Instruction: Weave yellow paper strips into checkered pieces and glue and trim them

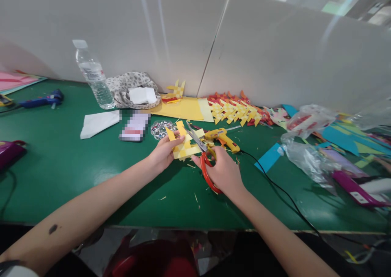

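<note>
Between the thumb and fingers of my left hand (165, 152) is a woven yellow paper piece (183, 147) with strips sticking out. My right hand (224, 169) grips a pair of scissors (207, 169) with red handles, its fingers in the loops. The blades are spread apart and lie right at the strips of the paper; whether they touch a strip I cannot tell. Just behind the scissors a yellow glue gun (224, 138) rests on the green table (137, 199). A tray of small googly eyes (161, 129) sits behind my left hand.
Finished woven paper pieces (233, 112) in yellow and red line the wall. A water bottle (96, 79), a patterned cloth (131, 83) and a phone (135, 126) stand or lie left. Plastic bags (308, 159) and blue paper (269, 157) are right, near a black cord (284, 191).
</note>
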### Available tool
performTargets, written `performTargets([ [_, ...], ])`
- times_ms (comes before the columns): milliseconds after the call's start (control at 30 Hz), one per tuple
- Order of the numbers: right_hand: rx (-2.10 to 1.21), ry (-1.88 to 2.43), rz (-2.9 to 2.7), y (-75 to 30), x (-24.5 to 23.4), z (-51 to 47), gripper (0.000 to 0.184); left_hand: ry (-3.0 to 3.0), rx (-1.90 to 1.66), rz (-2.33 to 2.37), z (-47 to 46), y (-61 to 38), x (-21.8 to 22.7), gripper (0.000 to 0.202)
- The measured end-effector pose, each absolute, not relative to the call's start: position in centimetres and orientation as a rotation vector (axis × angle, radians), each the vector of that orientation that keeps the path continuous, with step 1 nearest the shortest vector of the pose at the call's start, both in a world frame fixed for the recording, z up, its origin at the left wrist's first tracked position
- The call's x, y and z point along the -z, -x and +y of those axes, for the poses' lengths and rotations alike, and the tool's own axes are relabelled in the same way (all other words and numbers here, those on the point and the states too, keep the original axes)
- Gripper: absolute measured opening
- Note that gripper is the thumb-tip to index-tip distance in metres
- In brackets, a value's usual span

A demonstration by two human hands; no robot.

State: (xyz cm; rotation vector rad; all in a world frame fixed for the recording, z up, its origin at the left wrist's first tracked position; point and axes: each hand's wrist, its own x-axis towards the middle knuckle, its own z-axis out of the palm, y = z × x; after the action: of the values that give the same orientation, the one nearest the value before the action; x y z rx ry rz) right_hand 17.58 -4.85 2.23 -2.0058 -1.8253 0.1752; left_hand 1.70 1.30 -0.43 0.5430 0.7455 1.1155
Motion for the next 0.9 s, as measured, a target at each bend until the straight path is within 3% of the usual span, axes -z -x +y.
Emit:
performTargets([
  [900,-0.061,2.037,-1.986,-17.01,-2.26,-5.3,0.039,-0.522,-1.238,0.759,1.11,-1.75,0.64,0.025],
])
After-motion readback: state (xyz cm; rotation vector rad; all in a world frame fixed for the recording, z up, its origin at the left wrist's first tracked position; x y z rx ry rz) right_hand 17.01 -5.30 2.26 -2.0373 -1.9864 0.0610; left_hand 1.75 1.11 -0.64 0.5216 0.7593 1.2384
